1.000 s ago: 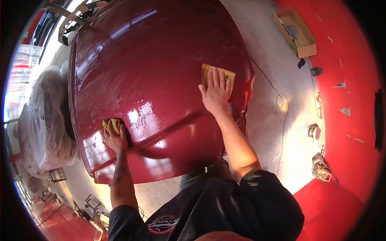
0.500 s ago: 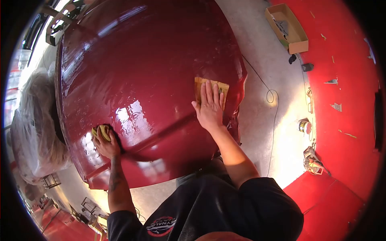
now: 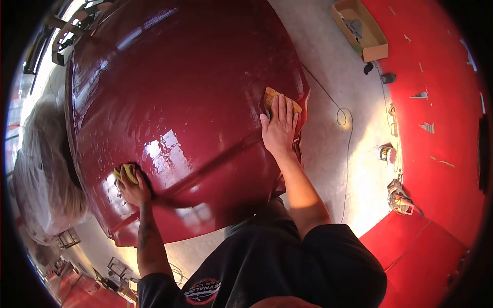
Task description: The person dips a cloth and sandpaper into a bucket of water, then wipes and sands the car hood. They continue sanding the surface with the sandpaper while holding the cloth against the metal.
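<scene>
A large dark red car panel, wet and glossy, lies in front of me. Near its lower left corner my left hand grips a yellow-green sponge that rests on the surface. My right hand lies flat, fingers stretched out, over a tan sheet close to the panel's right edge. The palm and fingers cover part of the sheet, and its upper edge shows beyond them. Water beads and light reflections show between the two hands.
Plastic-wrapped bulk stands at the left. On the floor at the right are a cardboard box, a thin cable, a can and a tool, beside a red wall.
My right hand and the tan sheet have moved right, closer to the panel's edge, and the sheet has turned. My left hand remains on the sponge at about the same spot.
</scene>
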`<act>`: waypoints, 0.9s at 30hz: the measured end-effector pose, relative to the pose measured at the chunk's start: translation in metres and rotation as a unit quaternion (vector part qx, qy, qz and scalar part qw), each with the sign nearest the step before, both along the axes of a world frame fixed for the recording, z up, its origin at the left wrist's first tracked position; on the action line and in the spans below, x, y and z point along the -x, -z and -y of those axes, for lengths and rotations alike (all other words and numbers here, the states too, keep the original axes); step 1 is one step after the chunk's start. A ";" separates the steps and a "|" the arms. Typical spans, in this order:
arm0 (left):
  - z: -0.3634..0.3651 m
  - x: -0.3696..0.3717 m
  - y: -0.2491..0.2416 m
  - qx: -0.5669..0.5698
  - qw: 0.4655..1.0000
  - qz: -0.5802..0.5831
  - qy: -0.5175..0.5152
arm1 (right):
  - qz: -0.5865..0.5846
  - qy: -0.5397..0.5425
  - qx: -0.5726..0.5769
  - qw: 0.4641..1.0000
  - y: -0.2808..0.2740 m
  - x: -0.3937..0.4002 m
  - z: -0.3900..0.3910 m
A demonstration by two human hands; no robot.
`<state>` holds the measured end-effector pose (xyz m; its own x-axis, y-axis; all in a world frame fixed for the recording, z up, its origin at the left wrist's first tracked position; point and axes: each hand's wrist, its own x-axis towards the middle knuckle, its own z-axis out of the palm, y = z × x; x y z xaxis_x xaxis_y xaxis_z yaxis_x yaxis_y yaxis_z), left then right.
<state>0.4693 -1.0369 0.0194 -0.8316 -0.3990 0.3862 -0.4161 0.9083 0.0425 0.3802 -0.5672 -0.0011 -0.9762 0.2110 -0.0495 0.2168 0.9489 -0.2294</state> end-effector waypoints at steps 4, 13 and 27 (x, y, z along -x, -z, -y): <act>0.002 -0.002 0.002 -0.027 1.000 0.010 -0.006 | -0.057 0.110 0.075 0.989 0.020 0.075 -0.065; 0.007 0.001 0.011 -0.013 1.000 -0.025 0.007 | -0.007 0.095 -0.025 0.995 0.029 0.040 -0.049; 0.008 0.000 -0.002 -0.030 0.999 -0.014 0.031 | -0.002 -0.432 -0.046 0.901 -0.021 -0.104 0.178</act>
<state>0.4698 -1.0451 0.0215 -0.8448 -0.3705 0.3861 -0.3578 0.9276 0.1074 0.4842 -0.7454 0.0200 -0.7778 -0.6251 -0.0660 -0.6131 0.7776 -0.1396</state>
